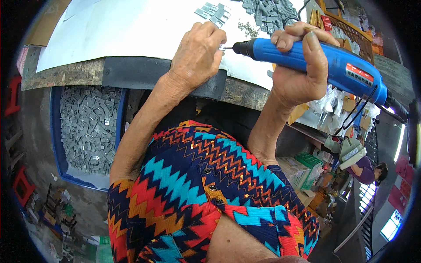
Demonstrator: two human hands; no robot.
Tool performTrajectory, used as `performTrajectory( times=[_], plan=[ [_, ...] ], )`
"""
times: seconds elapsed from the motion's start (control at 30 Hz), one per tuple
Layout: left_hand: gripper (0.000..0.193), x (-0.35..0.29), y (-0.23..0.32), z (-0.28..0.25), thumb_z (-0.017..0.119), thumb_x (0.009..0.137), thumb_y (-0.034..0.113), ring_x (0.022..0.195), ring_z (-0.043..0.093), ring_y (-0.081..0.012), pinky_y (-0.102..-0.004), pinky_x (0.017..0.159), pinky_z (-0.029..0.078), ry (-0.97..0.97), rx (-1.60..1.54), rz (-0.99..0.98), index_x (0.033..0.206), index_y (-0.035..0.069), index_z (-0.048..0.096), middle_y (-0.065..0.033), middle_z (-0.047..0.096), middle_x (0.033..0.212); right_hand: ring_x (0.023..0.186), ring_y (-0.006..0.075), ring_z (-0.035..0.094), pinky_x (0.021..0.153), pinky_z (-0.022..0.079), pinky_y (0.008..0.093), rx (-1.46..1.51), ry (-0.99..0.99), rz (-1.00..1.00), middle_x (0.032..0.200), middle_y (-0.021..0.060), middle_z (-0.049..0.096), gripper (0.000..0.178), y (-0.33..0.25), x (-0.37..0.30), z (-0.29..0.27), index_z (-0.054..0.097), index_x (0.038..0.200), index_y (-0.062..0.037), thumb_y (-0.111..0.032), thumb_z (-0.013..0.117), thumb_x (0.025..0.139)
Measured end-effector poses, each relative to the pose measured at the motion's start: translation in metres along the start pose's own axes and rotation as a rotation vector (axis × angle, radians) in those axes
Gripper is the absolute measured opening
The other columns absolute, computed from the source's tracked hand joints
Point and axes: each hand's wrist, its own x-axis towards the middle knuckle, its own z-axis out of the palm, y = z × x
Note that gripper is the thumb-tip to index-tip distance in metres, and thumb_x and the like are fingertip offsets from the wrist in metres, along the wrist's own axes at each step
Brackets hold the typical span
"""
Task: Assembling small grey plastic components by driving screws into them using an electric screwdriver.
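My right hand [302, 65] is wrapped round a blue electric screwdriver [280, 51], held almost level with its bit pointing left. The bit tip reaches a small grey part [222, 47] pinched in the fingers of my left hand [197, 52], just above the table's near edge. Most of that part is hidden by my fingers. Beyond my left hand lie several flat grey pieces [214, 13] side by side on the white sheet. A small scatter of tiny dark screws [248, 29] lies to their right, next to a pile of grey pieces [269, 13].
A blue bin [56, 131] full of similar grey pieces stands below the table at the left. The white-covered table [109, 35] has a worn, dark-patched front edge. A cable runs off the screwdriver's right end. Far right are stacked crates [309, 164] and another person [366, 171].
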Motion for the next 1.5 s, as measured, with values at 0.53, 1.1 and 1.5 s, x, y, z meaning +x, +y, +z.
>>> performTrajectory(
  times=[0.53,1.1,1.5],
  plan=[
    [0.012,0.0003,-0.0024,0.0002,0.060,0.068,0.002,0.080,0.048,-0.0259,-0.0353,0.072,0.039,0.015,-0.050,0.056,0.076,0.002,0.052,-0.0100,0.052,0.080,0.058,0.0226,0.055,0.060,0.043,0.0405,0.176,0.041,0.029,0.077,0.0215,0.057,0.020,0.0030,-0.0022,-0.0078,0.053,0.091,0.0039,-0.007,0.050,0.074],
    [0.014,-0.0022,0.0001,-0.0005,0.061,0.067,0.006,0.081,0.048,-0.0260,-0.0365,0.071,0.036,-0.001,0.032,0.051,0.078,0.004,0.052,-0.0084,0.052,0.080,0.058,0.0225,0.055,0.060,0.042,0.0408,0.063,0.057,-0.006,0.077,0.0201,0.057,0.020,0.0011,-0.0063,-0.0017,0.054,0.091,0.0021,-0.009,0.051,0.074],
    [0.011,-0.0025,-0.0015,-0.0016,0.060,0.069,0.005,0.082,0.049,-0.0237,-0.0355,0.073,0.036,-0.035,-0.019,0.058,0.078,0.005,0.055,-0.0056,0.056,0.083,0.057,0.0221,0.055,0.060,0.042,0.0411,0.072,0.065,0.004,0.076,0.0200,0.058,0.020,0.0017,-0.0062,-0.0049,0.055,0.091,0.0024,-0.009,0.052,0.074]
  ],
)
